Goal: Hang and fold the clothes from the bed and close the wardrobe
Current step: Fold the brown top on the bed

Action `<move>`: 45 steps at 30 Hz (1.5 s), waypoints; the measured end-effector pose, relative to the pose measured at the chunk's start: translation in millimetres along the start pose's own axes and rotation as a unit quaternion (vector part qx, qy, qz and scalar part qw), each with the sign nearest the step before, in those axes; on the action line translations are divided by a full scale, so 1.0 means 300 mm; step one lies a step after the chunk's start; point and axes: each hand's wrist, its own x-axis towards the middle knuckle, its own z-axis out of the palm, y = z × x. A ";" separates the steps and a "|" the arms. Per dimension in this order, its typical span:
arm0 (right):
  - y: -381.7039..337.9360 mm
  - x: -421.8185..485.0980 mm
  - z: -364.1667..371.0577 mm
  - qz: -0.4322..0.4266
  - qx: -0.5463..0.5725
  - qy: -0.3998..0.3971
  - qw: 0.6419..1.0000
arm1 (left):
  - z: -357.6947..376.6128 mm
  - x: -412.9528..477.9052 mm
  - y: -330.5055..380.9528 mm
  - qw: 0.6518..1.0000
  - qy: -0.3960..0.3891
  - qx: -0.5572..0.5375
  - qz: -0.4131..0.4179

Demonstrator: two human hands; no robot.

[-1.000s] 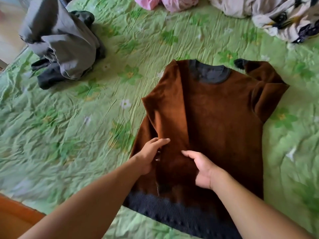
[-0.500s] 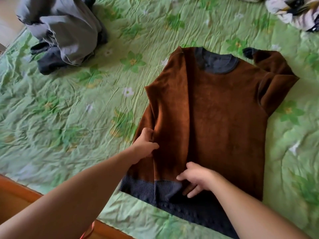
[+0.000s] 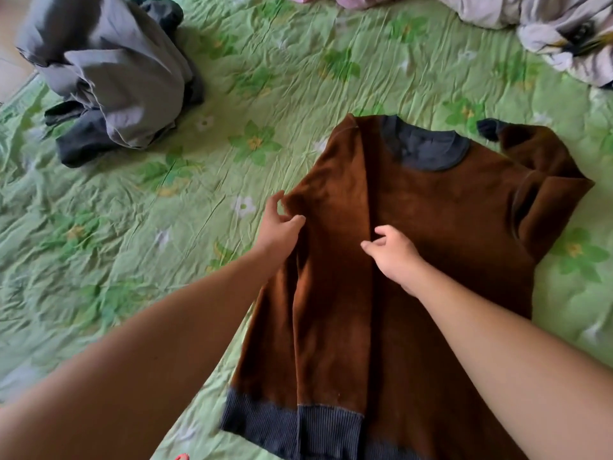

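Crinkled green bedsheet [image 3: 132, 244]; velvety brown sweater [image 3: 447, 210]; left hand [image 3: 280, 227] pinches fold, right hand [image 3: 396, 257] rests relaxed.

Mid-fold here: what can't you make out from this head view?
Wardrobe: outside the head view.
Brown sweater hem, lower right: under the right forearm and cut by the bottom edge.
Grey pile and patterned cloth: cropped by the frame edges.
Whether left hand or right hand pinches fabric: fingertips unclear.

A bed [image 3: 265, 61] fills the view — crumpled green sheet [image 3: 99, 227], flower-printed, in soft even light. Pale floor [image 3: 8, 78] shows far up-left of the left hand [image 3: 282, 227].
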 end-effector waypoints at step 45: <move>-0.002 0.337 -0.306 -0.249 -0.361 0.137 0.888 | 0.166 0.199 0.036 0.648 -0.061 0.657 0.382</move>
